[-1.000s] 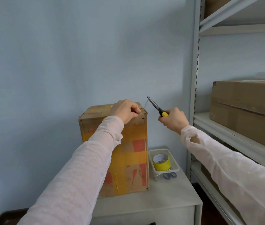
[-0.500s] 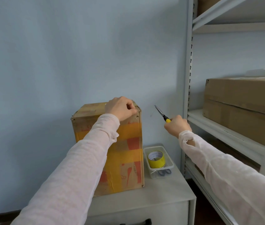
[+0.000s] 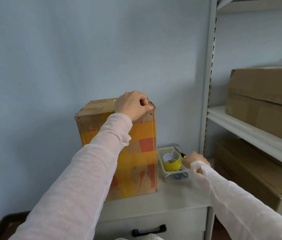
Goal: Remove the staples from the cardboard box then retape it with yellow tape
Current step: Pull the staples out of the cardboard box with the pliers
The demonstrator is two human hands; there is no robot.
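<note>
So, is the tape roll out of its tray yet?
No, the yellow tape roll sits inside the clear tray beside the cardboard box.

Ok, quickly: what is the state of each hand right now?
Left hand: closed, gripping the top corner of the cardboard box.
Right hand: closed, holding the pliers.

Light: soft, even daylight, fairly bright, flat across the pale wall.
Shadows: faint and soft-edged, on the wall right of the cardboard box.
Focus: near sleeves slightly soft.
Distortion: shelf upright leans at the right.
</note>
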